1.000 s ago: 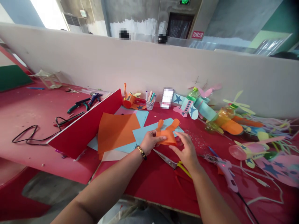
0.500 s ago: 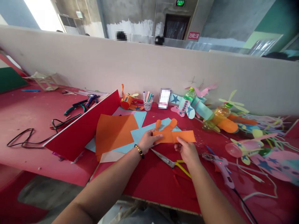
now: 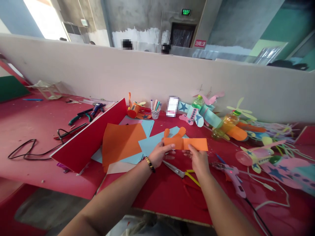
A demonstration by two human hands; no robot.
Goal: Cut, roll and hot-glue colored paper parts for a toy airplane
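Head view: the orange strip (image 3: 186, 142) is in the centre of the frame, slightly right, held up over the desk (image 3: 147, 193). Its long axis runs left to right, nearly level; a crease shows near mid-length. The left hand (image 3: 162, 152) has its grip clamped on the left portion, thumb on the front face. The right hand (image 3: 199, 159) has its grip pinched on the lower edge, just right of the crease, and is the nearer to the right end. From that grip the free length points to the right of the frame. Two rounded orange tabs (image 3: 181, 132) point upward above the left portion; whether joined to the strip cannot be told. Scissors (image 3: 176, 169) lie below, between the forearms.
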